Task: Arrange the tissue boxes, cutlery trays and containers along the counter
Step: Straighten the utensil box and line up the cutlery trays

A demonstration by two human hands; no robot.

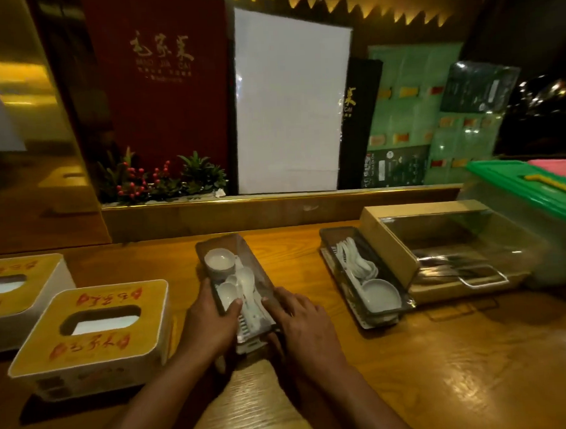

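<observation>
A narrow cutlery tray (pixel 258 283) with a clear lid, white spoons and a small white bowl sits at the middle of the wooden counter (pixel 446 353). My left hand (pixel 210 323) grips its near left side, thumb on the lid. My right hand (pixel 302 325) grips its near right side. A second cutlery tray (pixel 347 286) with spoons and a bowl lies to the right. Two yellow-topped tissue boxes stand at the left, the nearer (pixel 91 336) and the farther (pixel 20 293).
A tan box with a clear lid (pixel 447 251) holding metal cutlery sits right of the second tray. A clear container with a green lid (pixel 530 194) stands at the far right. Menus and a small plant (pixel 162 181) line the raised ledge behind.
</observation>
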